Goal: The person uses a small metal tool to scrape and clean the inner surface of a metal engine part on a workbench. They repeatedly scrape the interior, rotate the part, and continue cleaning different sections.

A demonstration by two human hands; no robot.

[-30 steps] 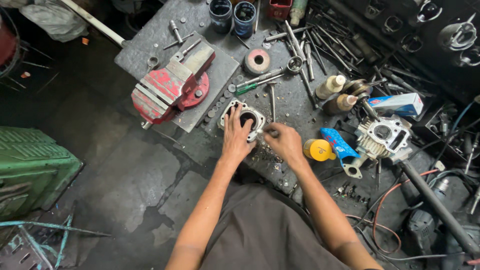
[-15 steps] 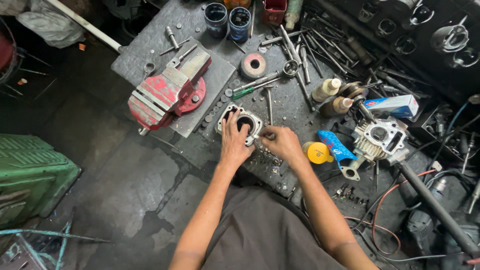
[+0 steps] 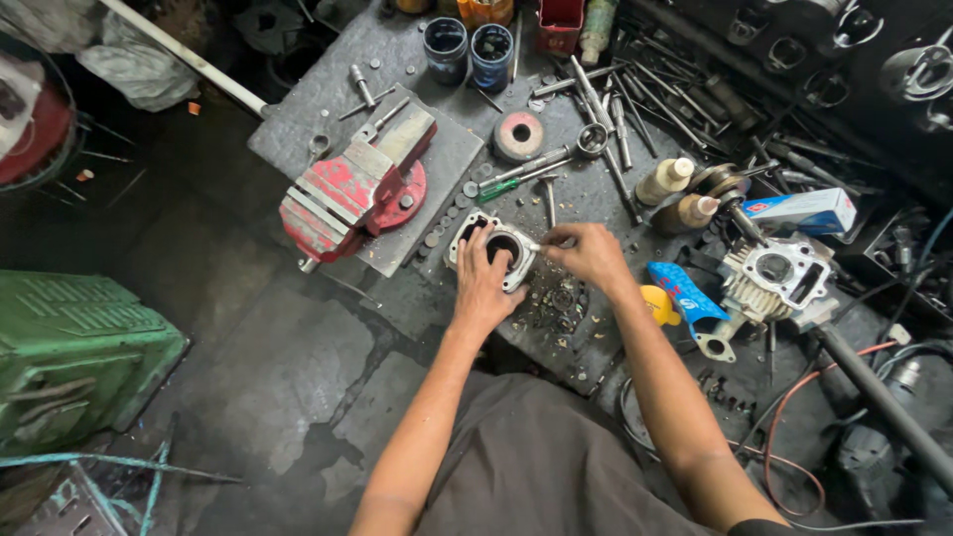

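A red bench vise (image 3: 349, 195) stood at the surface's left edge. Just right of it, near the front edge, lay a metal engine cylinder (image 3: 493, 248). The left hand (image 3: 483, 281) pressed flat on it, fingers spread. The right hand (image 3: 588, 254) pinched a thin tool against its right rim, grip closed.

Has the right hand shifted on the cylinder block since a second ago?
Yes. The right hand has moved up to the cylinder block's right edge, farther from the yellow cap it was near before.
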